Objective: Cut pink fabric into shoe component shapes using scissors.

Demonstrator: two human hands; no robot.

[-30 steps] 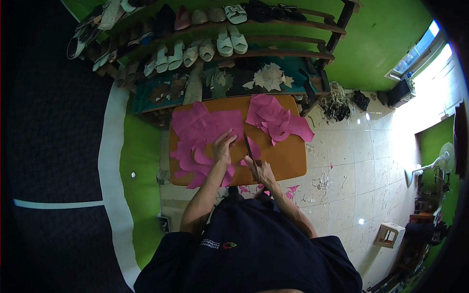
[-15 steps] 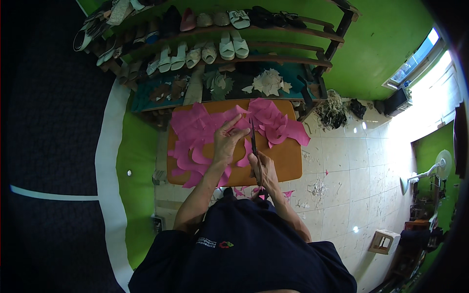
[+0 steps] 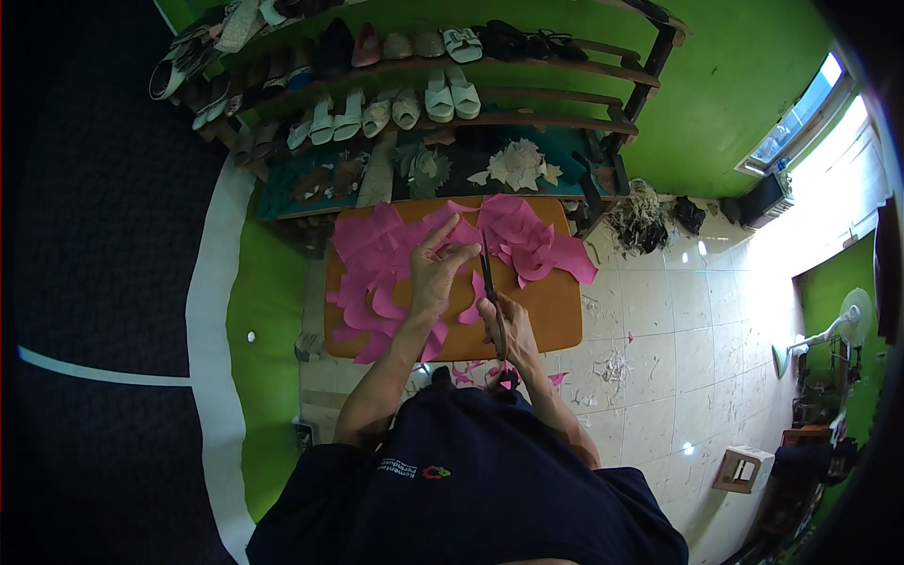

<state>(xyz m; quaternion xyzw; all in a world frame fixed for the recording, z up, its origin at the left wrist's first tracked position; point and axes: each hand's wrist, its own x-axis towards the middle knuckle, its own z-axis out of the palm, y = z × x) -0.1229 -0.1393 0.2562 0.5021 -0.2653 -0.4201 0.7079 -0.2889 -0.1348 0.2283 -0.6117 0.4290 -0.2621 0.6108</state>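
- Two hands work mid-frame: left hand (image 3: 435,273) presses the pink sheet (image 3: 377,273) flat on the orange desk (image 3: 551,311); right hand (image 3: 504,325), grip closed on a dark cutting tool (image 3: 488,273)
- Best kept: fingers clear of the blade, sheet taut
- Blade tip and cut line too small to make out

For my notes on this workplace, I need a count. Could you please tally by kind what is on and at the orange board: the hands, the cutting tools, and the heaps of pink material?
Hands: 2, the left hand pressing on pink material, the right hand gripping the tool
Cutting tools: 1, a dark long-bladed cutting tool
Heaps of pink material: 2, the left heap and the right heap
Orange board: 1
Total: 6
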